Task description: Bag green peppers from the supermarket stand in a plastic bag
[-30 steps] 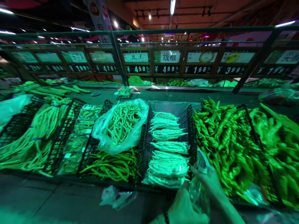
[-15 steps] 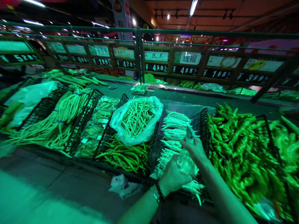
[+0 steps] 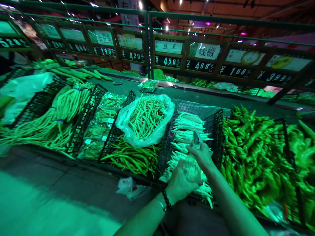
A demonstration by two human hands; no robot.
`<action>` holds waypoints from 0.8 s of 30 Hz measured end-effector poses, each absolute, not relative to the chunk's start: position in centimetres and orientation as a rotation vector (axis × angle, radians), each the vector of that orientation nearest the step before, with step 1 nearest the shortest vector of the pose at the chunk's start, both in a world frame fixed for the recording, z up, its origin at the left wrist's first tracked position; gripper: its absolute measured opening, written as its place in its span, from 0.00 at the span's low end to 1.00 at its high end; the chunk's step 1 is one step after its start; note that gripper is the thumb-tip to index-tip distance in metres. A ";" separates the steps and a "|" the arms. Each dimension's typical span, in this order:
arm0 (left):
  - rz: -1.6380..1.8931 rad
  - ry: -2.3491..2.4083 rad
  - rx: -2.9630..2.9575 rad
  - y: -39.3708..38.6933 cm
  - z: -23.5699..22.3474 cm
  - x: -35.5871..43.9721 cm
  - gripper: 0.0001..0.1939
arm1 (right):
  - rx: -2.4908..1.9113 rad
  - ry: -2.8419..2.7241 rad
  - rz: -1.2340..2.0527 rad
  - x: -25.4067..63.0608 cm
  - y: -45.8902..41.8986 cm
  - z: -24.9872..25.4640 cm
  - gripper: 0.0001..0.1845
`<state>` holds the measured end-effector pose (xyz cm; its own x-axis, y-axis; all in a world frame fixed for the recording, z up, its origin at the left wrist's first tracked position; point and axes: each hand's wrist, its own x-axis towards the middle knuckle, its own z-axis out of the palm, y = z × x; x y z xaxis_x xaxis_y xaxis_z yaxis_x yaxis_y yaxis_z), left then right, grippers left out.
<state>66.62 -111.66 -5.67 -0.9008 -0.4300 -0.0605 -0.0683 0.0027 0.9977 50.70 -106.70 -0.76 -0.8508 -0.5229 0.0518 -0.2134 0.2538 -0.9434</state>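
Both my hands work on a thin clear plastic bag [image 3: 193, 168] just above the near end of a black crate [image 3: 216, 126] of pale, whitish pepper bundles [image 3: 188, 129]. My left hand [image 3: 179, 183], with a bead bracelet at the wrist, is closed around the bag's lower part. My right hand [image 3: 203, 155] pinches the bag's upper edge, and a small white flap [image 3: 196, 139] sticks up between its fingers.
Black crates line the stall: long beans [image 3: 61, 113], wrapped packets [image 3: 103, 124], a plastic bag of green beans [image 3: 146, 118] over dark green peppers [image 3: 130, 159], and heaps of green chillies [image 3: 248, 147] at the right. Price signs [image 3: 200, 65] hang behind. A crumpled bag [image 3: 129, 188] lies on the floor.
The view has swung left and down a little. Both hands have risen from the bottom edge to the pale pepper crate, still holding the plastic bag between them.
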 end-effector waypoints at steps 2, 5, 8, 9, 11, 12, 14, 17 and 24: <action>-2.000 -2.034 0.545 -111.5 -6.5 68.0 0.45 | -0.682 2.237 -1.656 52.3 -106.2 -1.4 0.17; -2.003 -2.099 0.600 -111.2 -7.6 70.2 0.43 | -0.723 2.176 -1.693 54.4 -105.2 -2.7 0.21; -2.010 -2.140 0.589 -111.0 -8.6 72.6 0.42 | -0.729 2.195 -1.586 56.5 -104.0 -4.3 0.27; -2.011 -2.153 0.589 -110.9 -8.9 73.4 0.42 | -0.716 2.211 -1.557 57.2 -103.7 -4.9 0.26; -2.041 -2.188 0.597 -110.8 -9.6 75.0 0.42 | -0.661 2.243 -1.566 58.8 -103.1 -6.1 0.22; -2.069 -2.203 0.608 -110.7 -9.9 75.7 0.42 | -0.637 2.249 -1.574 59.8 -102.8 -6.8 0.19; -2.178 -2.184 0.641 -110.5 -10.6 77.1 0.44 | -0.586 2.249 -1.591 61.7 -102.3 -8.4 0.18; -2.325 -2.112 0.645 -110.5 -11.2 78.6 0.39 | -0.492 2.276 -1.577 64.4 -101.8 -10.7 0.18; -2.268 -2.342 0.676 -111.9 -11.3 80.6 0.31 | -0.305 2.192 -1.593 66.8 -101.5 -13.7 0.27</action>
<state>80.62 -111.87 -11.28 -0.9006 -0.1561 -0.4057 -0.4105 -0.0016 0.9119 66.79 -101.54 -13.71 -0.8914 -0.4076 -0.1982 0.0627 0.3222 -0.9446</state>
